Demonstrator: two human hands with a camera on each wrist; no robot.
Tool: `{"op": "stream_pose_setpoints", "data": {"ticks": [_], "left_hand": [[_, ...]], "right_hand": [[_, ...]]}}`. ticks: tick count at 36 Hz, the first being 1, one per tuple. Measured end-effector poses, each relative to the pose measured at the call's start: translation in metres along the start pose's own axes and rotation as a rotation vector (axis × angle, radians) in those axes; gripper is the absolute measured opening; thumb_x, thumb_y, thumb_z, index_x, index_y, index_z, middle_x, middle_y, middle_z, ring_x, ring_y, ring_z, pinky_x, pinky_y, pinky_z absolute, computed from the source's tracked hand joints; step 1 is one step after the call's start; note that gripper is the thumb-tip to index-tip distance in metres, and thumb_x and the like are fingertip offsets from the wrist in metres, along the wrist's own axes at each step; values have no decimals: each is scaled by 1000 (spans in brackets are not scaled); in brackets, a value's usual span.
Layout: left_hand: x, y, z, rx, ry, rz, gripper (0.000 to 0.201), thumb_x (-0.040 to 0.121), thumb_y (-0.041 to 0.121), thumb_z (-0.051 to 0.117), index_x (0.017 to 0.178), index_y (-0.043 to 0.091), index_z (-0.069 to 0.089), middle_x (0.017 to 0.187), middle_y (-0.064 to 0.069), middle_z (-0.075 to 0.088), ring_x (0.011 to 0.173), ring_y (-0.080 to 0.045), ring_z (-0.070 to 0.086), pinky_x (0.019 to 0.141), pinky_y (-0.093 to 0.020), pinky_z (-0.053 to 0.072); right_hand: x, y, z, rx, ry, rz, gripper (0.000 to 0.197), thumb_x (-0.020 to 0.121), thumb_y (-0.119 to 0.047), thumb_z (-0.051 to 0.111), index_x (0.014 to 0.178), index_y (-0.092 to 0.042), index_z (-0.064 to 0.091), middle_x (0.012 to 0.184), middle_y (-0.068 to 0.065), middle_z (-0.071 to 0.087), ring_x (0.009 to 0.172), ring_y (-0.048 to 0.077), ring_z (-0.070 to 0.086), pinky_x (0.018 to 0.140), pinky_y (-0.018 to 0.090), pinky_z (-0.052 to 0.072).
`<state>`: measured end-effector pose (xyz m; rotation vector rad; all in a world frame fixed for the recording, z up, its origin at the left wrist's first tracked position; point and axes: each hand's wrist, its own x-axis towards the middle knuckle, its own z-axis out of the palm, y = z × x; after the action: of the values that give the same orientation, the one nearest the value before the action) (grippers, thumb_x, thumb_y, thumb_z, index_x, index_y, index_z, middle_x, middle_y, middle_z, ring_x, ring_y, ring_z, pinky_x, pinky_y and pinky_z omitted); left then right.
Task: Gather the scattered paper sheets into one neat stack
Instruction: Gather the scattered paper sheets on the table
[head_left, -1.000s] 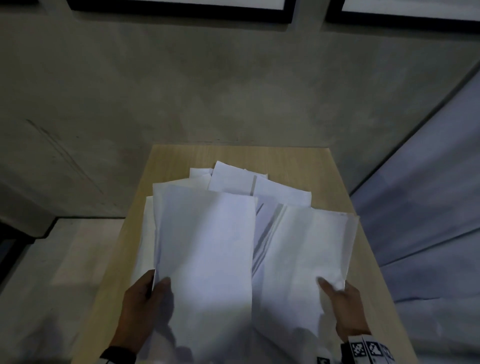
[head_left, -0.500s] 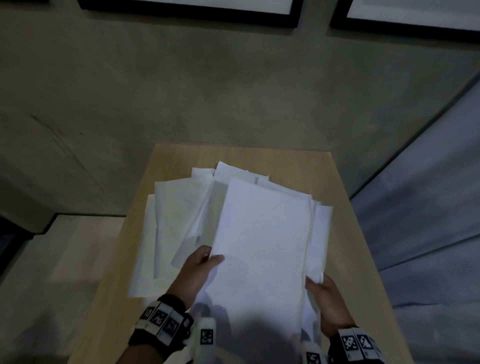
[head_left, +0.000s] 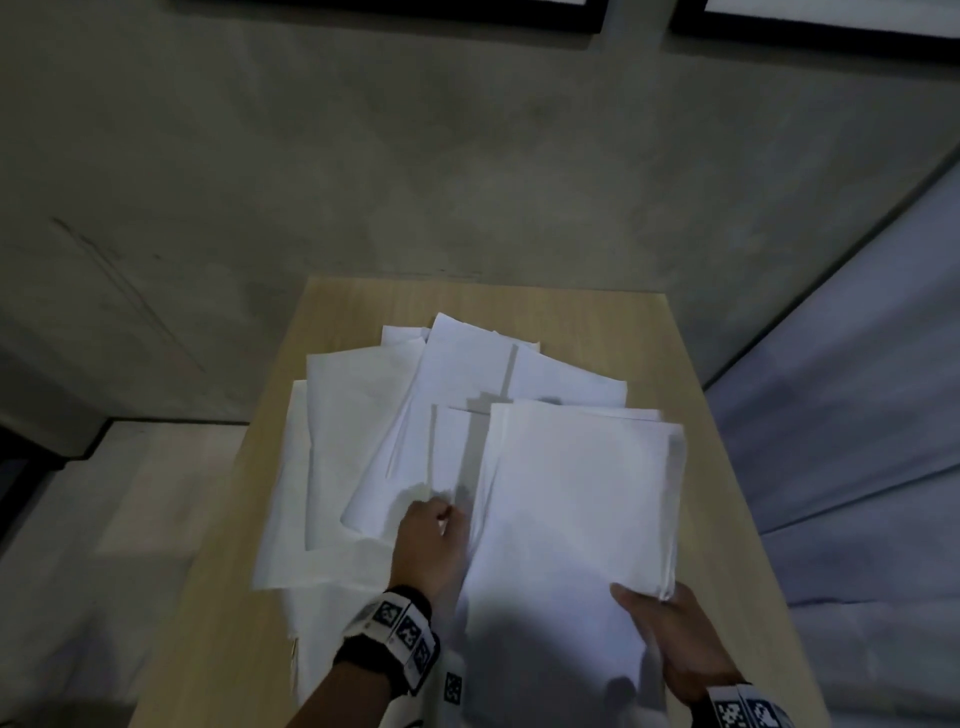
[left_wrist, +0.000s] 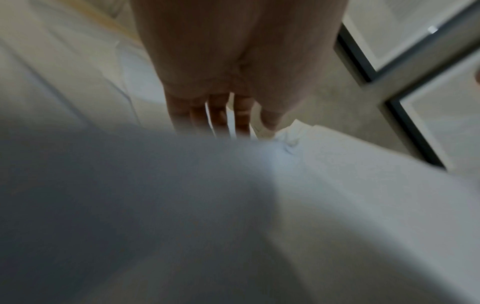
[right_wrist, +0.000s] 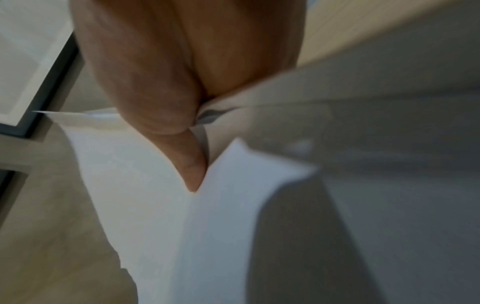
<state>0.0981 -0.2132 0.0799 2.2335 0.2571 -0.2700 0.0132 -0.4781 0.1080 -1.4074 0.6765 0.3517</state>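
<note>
We note the gathered stack (head_left: 576, 499) lies long axis running away from the person, pinched at its near right corner by the right hand (head_left: 675, 644). Left hand (head_left: 431, 545) pinches the near edge of loose sheets (head_left: 358, 431) fanned leftward on the counter (head_left: 670, 364).

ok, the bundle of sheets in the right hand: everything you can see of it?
The bundle is several plain white paper sheets, edges roughly but not perfectly aligned, with layered edges showing at the far right corner. The right hand pinches its near right corner, thumb on top. It sits over the right side of the wooden table, overlapping the loose sheets fanned out to its left. The left hand is at its left edge.
</note>
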Motion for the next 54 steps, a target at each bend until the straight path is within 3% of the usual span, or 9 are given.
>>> {"op": "stream_pose_setpoints", "data": {"ticks": [4,9,16,22,31,38,45,49,54], "left_hand": [[9,-2,15,283,-65,-9,47,90,34,52,129,8,47,126,-12,51,118,-30,48,99,-37,40],[14,-2,34,284,-146,-193,82,82,42,62,147,10,23,138,-11,47,125,-30,48,99,-40,45],[17,-16,40,230,-190,-215,57,92,31,56,143,13,40,144,-8,49,131,-26,45,108,-33,37],[19,-21,32,318,79,-179,39,87,28,61,117,4,63,131,-12,57,128,-30,42,109,-35,26],[23,-10,22,-141,113,-229,24,86,1,58,111,2,54,105,-19,68,87,-27,63,75,-25,45],[57,-7,-5,-82,217,-176,45,90,6,57,134,3,47,129,-22,59,115,-33,58,101,-34,44],[95,4,-36,255,157,-213,25,90,15,54,106,0,64,116,-25,55,109,-39,51,87,-35,44],[111,-4,-33,185,102,-212,26,82,8,53,101,-3,68,106,-20,66,96,-37,63,76,-34,54],[112,-6,-34,113,52,-231,16,80,2,58,89,-7,67,94,-24,71,86,-36,68,62,-26,45]], "right_hand": [[-1,4,-19,-15,74,38,65,43,-24,91,102,-5,69,95,32,70,85,40,64,86,50,48],[-8,2,-28,-55,149,33,35,66,-10,79,100,-7,69,86,15,76,89,41,67,84,48,51],[-5,7,-36,-43,183,9,43,60,-15,82,100,-8,70,95,12,75,92,36,67,88,51,51],[-2,10,-34,-73,235,-55,23,75,-1,72,97,-7,69,79,-1,74,84,28,66,83,42,49],[4,10,-28,-11,219,-38,30,73,5,71,102,5,67,74,2,77,90,34,67,91,47,48],[2,7,-26,-45,203,-23,22,71,2,73,93,-2,71,87,15,77,88,36,68,89,52,51],[7,10,-23,-76,191,-49,29,65,-21,81,91,-13,72,89,9,77,89,33,66,83,45,51],[6,4,-19,-35,161,-47,16,79,-2,69,96,-4,68,65,0,75,74,31,63,60,33,45],[6,3,-12,-18,149,-46,17,79,1,67,95,-4,70,76,6,78,83,36,66,69,36,49]]}}
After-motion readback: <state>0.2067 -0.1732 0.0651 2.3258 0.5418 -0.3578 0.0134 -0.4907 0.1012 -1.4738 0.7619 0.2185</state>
